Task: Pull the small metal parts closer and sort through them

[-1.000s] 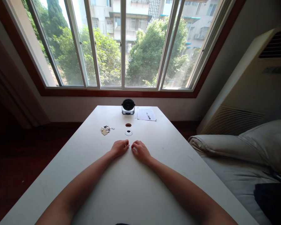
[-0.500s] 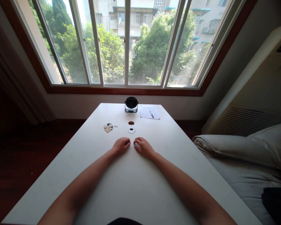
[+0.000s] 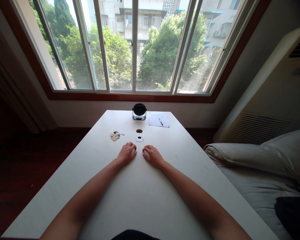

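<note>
My left hand (image 3: 127, 152) lies on the white table (image 3: 145, 193), its fingers loosely bent and apart, with nothing seen in it. Opposite it, across a small gap, my right hand (image 3: 152, 155) rests the same way, fingers slightly curled and no object visible in them. Just beyond both hands is a round ring-shaped cover (image 3: 139, 139) with a dark centre. Ahead and left of my left hand sits a small pile of beige, grey and dark pieces (image 3: 115, 136), perhaps building bricks. One small grey piece (image 3: 123, 134) lies at its right side.
Behind the cover is a round hole (image 3: 139, 131) in the tabletop. A small black fan-like device (image 3: 139, 111) stands at the far edge. Right of it lie paper sheets (image 3: 153, 120) with a pen (image 3: 160, 121). A grey sofa (image 3: 240, 156) borders the table's right side.
My left hand has shifted slightly left and forward, its fingers a little more spread, so the gap between the hands is wider. My right hand stays nearly in place.
</note>
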Demonstrator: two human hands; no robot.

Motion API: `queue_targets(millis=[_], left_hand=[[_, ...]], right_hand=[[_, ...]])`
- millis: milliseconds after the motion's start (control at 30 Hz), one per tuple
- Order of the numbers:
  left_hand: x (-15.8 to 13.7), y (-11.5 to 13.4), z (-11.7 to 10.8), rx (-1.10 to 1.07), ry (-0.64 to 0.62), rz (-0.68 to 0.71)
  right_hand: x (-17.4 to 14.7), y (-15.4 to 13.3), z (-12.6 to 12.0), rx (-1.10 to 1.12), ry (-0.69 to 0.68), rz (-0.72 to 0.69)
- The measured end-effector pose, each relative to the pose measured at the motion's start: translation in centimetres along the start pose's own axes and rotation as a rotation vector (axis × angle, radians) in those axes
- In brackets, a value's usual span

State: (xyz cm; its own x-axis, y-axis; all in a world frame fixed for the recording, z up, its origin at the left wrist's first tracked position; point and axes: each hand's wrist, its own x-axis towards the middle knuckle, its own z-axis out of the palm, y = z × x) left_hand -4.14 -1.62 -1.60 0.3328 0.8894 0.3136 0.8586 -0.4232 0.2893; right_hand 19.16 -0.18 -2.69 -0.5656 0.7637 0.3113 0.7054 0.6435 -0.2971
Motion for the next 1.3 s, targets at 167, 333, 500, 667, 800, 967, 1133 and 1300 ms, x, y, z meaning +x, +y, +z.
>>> queue_targets(millis=[167, 333, 500, 667, 800, 967, 1133, 1300], left_hand=[[0.0, -1.1, 0.7, 0.074, -0.103, -0.054], [0.0, -1.9, 1.1, 0.118, -0.262, -0.099], [0.0, -1.8, 0.8, 0.125, -0.285, -0.092], [-0.1, -1.6, 0.7, 0.125, -0.27, -0.086], [0.0, -1.6, 0.7, 0.131, -0.274, -0.087], [-0.1, -1.7, 0.8, 0.118, -0.26, -0.077], [-0.1, -1.6, 0.6, 0.099, -0.248, -0.062], [-0.1, -1.4, 0.5, 0.094, -0.237, -0.05]], right_hand=[[0.3, 1.0, 0.1, -0.109, -0.177, 0.116], [0.4, 1.3, -0.4, -0.134, -0.32, 0.154], [0.2, 1.0, -0.6, -0.127, -0.318, 0.153], [0.2, 0.8, -0.9, -0.131, -0.325, 0.164], [0.1, 0.8, -0.8, -0.129, -0.31, 0.159], [0.0, 0.9, -0.6, -0.127, -0.286, 0.154], [0.0, 0.9, -0.7, -0.126, -0.275, 0.15], [0.0, 0.9, -0.6, -0.13, -0.268, 0.15]])
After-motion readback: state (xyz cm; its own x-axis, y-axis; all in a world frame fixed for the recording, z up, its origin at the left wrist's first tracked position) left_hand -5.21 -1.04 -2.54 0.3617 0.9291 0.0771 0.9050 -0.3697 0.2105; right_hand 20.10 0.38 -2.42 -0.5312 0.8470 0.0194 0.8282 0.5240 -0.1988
